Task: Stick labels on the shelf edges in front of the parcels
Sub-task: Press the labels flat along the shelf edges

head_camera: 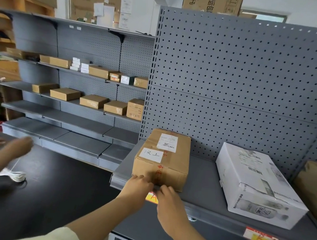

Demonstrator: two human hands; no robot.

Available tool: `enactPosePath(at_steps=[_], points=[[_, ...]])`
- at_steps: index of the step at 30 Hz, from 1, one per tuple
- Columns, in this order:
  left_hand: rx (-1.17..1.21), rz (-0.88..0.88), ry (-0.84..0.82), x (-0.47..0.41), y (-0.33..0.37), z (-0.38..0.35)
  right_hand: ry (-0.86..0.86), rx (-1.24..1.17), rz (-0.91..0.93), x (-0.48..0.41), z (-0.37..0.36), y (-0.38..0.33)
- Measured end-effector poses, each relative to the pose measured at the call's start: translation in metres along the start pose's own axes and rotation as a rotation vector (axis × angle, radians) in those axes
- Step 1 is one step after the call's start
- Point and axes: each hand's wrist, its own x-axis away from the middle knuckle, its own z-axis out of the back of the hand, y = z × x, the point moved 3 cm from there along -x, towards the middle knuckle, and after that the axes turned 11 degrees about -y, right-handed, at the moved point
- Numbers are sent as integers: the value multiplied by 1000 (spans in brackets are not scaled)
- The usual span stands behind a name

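Both grips are at the front edge of the near shelf. Our left grip lies over the shelf lip, fingertips up against the base of the brown parcel. Our right grip is just beside it, knuckles up, fingers bent down over the lip.

Between the two grips and partly under them sits a yellow-and-red label on the shelf edge; only a small part shows. We cannot tell whether either grip pinches the label or only presses it, as the thumbs are hidden.

The brown parcel stands directly beyond the grips, its front face at the lip, with a handwritten white sticker on top. Well to the right of the right grip a white parcel lies on the same shelf, with a second label on the edge in front of it.

Far left of the left grip there is a black counter with a coil of white cord. Over it are another person's hands, blurred.
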Motion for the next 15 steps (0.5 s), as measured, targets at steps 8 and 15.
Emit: enactPosePath(at_steps=[8,15], points=[[60,-27,9,7,1,-12,30,-78,-123,1,0,-3],[50,-43,15,12,7,-12,2,-98,-125,4,6,-6]])
